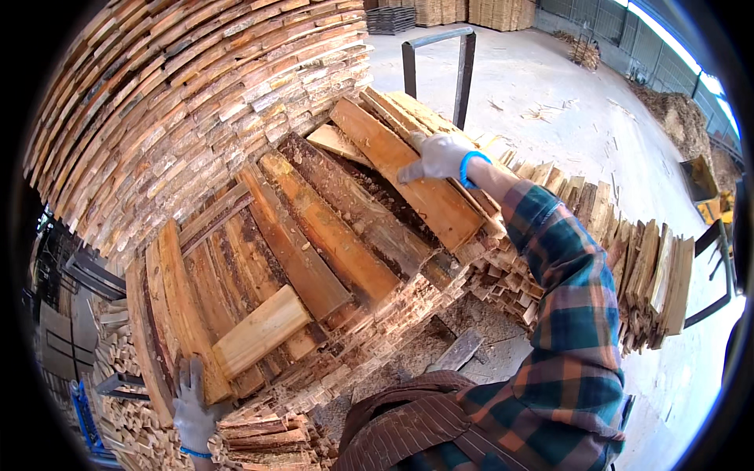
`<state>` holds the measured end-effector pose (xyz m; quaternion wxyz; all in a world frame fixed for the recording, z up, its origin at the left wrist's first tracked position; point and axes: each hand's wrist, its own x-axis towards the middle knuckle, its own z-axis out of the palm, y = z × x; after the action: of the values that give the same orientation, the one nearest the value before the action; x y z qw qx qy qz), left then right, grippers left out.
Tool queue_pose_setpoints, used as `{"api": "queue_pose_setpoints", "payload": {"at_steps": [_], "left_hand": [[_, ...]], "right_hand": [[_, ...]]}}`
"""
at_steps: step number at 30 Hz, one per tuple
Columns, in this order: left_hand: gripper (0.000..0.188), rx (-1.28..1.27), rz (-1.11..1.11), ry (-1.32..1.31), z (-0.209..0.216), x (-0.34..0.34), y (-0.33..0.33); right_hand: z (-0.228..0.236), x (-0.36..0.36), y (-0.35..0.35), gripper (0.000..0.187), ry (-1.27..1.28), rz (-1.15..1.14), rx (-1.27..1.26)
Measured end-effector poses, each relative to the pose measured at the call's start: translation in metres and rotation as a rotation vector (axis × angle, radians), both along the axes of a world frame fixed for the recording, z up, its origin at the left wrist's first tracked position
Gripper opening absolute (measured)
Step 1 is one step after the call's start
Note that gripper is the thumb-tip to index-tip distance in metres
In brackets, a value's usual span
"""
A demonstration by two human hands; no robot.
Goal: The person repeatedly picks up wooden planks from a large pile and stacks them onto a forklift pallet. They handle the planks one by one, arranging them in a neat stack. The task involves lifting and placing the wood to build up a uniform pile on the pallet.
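A broad stack of rough wooden planks (pixel 314 259) lies before me, bark and sawdust on many of them. My right hand (pixel 444 155), in a pale glove with a blue cuff, is at the stack's far right. Its thumb lies across the face of an orange-brown plank (pixel 408 177), and its fingers bend at that plank's right edge, partly hidden. At the near left, my left hand (pixel 194 408), gloved too, rests with fingers stretched out against the plank ends. Beside it, a short pale board (pixel 261 331) lies crosswise on top of the others.
A tall wall of stacked boards (pixel 228 86) rises behind the planks. Along the right stands a row of upright slats (pixel 652 275) by a metal frame (pixel 711 267). Another metal upright frame (pixel 440 74) stands beyond the stack. Wood scraps lie on the concrete floor (pixel 542 86).
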<state>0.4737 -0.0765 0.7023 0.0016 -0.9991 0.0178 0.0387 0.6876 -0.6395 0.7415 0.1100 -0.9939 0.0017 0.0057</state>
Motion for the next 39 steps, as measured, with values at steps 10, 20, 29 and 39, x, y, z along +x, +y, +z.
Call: {"api": "queue_pose_setpoints", "payload": {"at_steps": [10, 20, 29, 39], "left_hand": [[0.077, -1.967, -0.345, 0.352, 0.011, 0.152, -0.324], [0.101, -0.903, -0.045, -0.092, -0.023, 0.229, -0.451], [0.039, -2.287, -0.29, 0.543, 0.028, 0.169, -0.304], [0.066, -0.764, 0.386, -0.266, 0.0, 0.115, -0.08]], "right_hand": [[-0.019, 0.037, -0.055, 0.083, 0.068, -0.01, 0.122], [-0.004, 0.045, -0.076, 0.056, -0.061, -0.091, 0.149], [-0.009, 0.034, -0.044, 0.064, -0.026, -0.1, 0.027], [0.01, 0.027, -0.036, 0.066, 0.031, 0.085, 0.807]]}}
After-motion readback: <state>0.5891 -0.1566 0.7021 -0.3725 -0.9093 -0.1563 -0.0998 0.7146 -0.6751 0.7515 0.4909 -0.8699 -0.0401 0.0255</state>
